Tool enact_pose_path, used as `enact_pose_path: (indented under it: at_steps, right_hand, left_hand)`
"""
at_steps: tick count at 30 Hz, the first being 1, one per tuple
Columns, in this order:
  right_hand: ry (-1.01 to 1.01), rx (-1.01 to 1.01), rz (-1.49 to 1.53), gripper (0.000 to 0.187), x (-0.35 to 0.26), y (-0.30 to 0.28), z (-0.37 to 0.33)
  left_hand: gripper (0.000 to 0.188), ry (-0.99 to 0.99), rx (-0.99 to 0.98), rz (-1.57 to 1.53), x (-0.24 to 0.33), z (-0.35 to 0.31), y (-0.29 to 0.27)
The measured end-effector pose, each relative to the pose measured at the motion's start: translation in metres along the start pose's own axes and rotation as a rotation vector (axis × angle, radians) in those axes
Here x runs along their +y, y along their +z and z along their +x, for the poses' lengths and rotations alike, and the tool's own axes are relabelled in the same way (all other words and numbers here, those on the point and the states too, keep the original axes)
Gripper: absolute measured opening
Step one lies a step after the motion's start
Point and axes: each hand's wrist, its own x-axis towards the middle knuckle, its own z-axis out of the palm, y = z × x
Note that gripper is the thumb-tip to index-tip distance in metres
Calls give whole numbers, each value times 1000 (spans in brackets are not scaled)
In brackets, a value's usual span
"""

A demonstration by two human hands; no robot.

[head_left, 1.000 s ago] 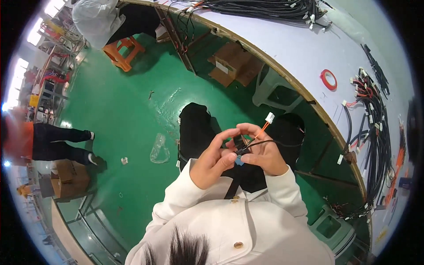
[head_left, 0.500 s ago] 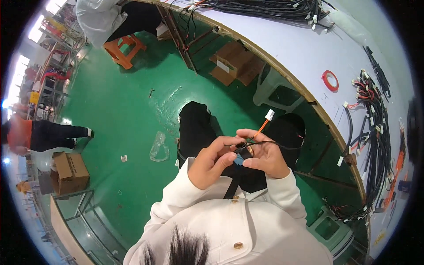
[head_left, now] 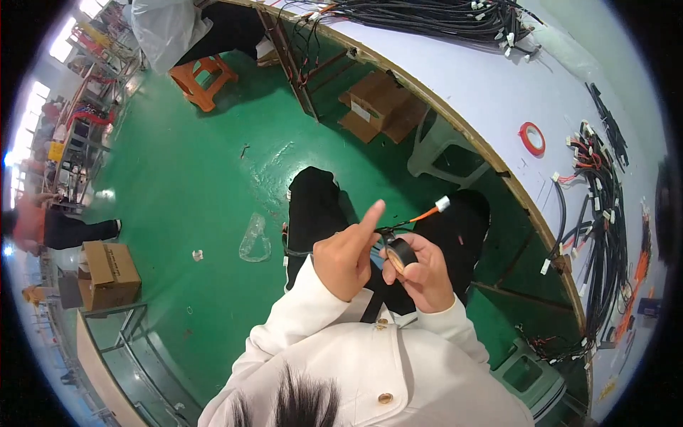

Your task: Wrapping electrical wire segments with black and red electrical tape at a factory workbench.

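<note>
Over my lap, my right hand (head_left: 429,276) grips a roll of black tape (head_left: 403,253) between thumb and fingers, its tan core facing me. My left hand (head_left: 343,257) is beside it, index finger stretched upward and the other fingers curled around the near end of a thin wire harness. From there the harness's orange wires (head_left: 425,215) run out to the right past the tape roll. They end in a white connector (head_left: 442,204) above my right hand. The left fingertips and the wires between them are partly hidden.
A curved white-topped table (head_left: 455,85) on my right bears a red tape roll (head_left: 531,139) and bundled black cables (head_left: 605,213). Beneath it are a cardboard box (head_left: 380,107) and a pale stool (head_left: 445,153). An orange stool (head_left: 203,82) stands ahead; another person (head_left: 57,226) is far left.
My left index finger has lifted and straightened. The tape roll has turned and shows more clearly in my right hand. The white connector has dipped slightly rightward; the other person has shifted left.
</note>
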Motion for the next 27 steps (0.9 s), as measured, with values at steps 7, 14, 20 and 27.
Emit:
enact_pose_path:
  at_steps: [7,14,20,27]
  right_hand:
    - [-13,-52,113,44,-8,2,-3]
    - [-226,44,-748,43,0,-25,14]
    - [34,-190,-521,60,-35,-13,28]
    - [-67,-38,-350,33,-3,5,18]
  left_hand:
    - [10,98,-52,9,-6,-2,2]
    - [22,-287,-231,-428,-3,-4,-18]
    - [26,-314,-418,-482,-4,-3,-18]
    - [10,-32,-39,-55,-4,0,-9]
